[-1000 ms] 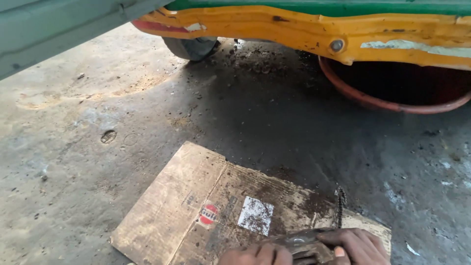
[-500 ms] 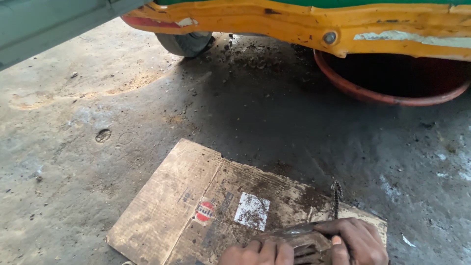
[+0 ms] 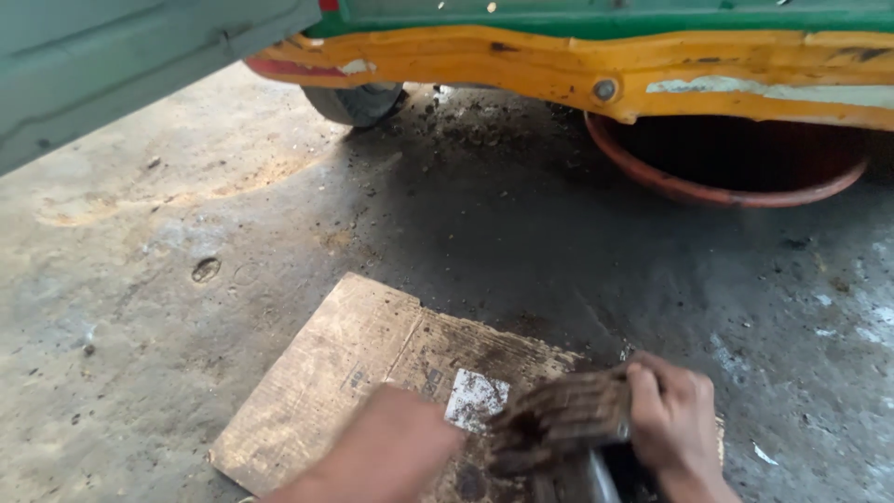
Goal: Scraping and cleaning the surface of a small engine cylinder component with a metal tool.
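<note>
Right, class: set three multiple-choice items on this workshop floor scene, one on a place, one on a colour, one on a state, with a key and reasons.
1. Where does the flattened cardboard lie?
A. on the concrete floor
B. inside the basin
C. on a bench

2. What colour is the rim of the round basin under the vehicle?
A. blue
B. white
C. reddish-orange

3. What is the right hand doing?
A. hanging free
B. gripping a dirty ribbed metal part
C. resting on the wheel

Key: 1 A, concrete surrounds the cardboard; 2 C, the rim shows reddish-orange; 3 B, fingers wrap the part's end.
</note>
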